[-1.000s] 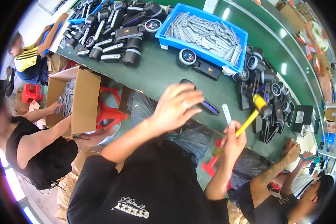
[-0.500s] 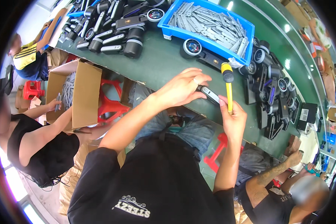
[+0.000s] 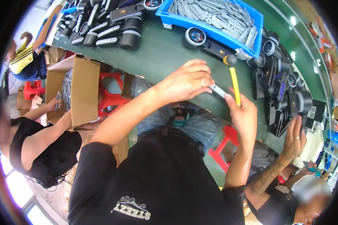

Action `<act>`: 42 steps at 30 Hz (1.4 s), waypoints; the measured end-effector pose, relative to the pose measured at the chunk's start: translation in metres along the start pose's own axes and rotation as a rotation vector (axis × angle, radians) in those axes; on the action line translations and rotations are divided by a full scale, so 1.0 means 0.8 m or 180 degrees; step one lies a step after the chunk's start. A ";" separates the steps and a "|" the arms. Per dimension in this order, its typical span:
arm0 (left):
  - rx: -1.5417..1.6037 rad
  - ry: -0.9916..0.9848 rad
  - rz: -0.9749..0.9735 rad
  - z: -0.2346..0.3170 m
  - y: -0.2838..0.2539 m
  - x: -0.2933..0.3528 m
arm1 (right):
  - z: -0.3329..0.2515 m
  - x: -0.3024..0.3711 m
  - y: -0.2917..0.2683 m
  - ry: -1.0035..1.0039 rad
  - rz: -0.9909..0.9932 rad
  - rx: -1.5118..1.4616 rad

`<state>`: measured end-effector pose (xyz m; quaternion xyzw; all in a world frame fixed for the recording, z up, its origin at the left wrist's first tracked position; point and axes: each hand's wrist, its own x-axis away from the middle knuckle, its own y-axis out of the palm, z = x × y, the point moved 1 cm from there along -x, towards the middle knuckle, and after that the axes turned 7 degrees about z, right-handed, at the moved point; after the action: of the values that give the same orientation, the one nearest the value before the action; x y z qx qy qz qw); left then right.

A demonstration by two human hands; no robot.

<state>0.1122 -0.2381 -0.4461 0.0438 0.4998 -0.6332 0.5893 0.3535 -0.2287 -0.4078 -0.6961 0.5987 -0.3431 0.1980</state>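
Note:
My left hand is closed around one end of a slim black part with a light grey strip along its top, and its fingers hide that end. My right hand grips the yellow handle of a small mallet. Its thumb rests at the other end of the grey strip. The mallet's head, yellow on one side and dark grey on the other, points away from me above the bench. Beyond it lies a black device with a round dial at one end.
A blue tray of grey strips stands on the green bench. Black devices are heaped at the far left, more at right. At right a co-worker's hand reaches to a device. An open carton stands left, beside another person.
My left fingers now cover more of the black part. The mallet has turned in my right hand, its head tipped differently. The co-worker's hand at right has risen to the device pile.

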 end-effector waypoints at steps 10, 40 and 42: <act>-0.0064 0.0092 0.0096 -0.003 0.002 -0.007 | 0.018 -0.002 0.022 0.1035 -0.0811 -0.2054; -0.0745 0.0501 -0.0596 0.011 -0.027 0.017 | 0.007 0.078 0.040 0.0336 -0.0188 -0.2477; -0.0731 0.0496 -0.0527 0.012 -0.026 0.019 | 0.014 0.111 0.017 0.0190 -0.0141 -0.1886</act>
<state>0.0963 -0.2593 -0.4390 -0.0162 0.6151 -0.6130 0.4957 0.3560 -0.3191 -0.4033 -0.7261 0.6630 -0.1780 -0.0392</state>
